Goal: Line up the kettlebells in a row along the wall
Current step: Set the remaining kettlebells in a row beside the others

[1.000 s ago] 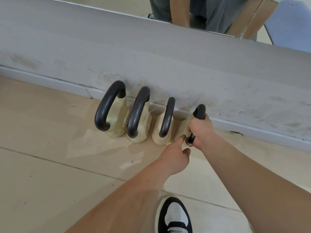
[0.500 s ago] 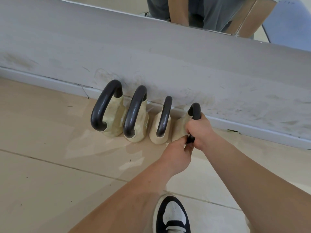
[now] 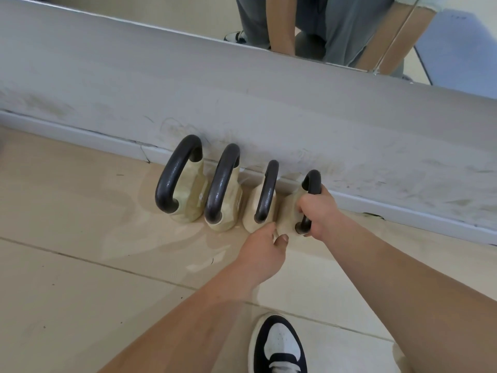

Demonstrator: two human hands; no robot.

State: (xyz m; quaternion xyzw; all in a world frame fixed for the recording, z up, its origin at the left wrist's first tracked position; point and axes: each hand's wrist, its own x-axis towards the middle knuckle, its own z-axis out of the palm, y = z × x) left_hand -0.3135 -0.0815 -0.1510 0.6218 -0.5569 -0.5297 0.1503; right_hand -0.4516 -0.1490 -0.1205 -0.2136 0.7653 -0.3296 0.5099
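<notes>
Several cream kettlebells with black handles stand side by side on the floor against the grey wall. From the left: a large kettlebell, a second kettlebell, a smaller third kettlebell, and the smallest kettlebell at the right end. My right hand is wrapped around the black handle of that rightmost kettlebell. My left hand rests its fingertips against the front of its cream body, close to the third kettlebell.
A white skirting board runs along the wall's foot. A mirror above the wall reflects a person's legs and arms. Beige floor tiles stretch left and toward me. My black-and-white shoe is at the bottom.
My left hand has stayed at the rightmost kettlebell's front, shifting its fingertips slightly. My right hand keeps its grip on the handle. The camera has drifted a little.
</notes>
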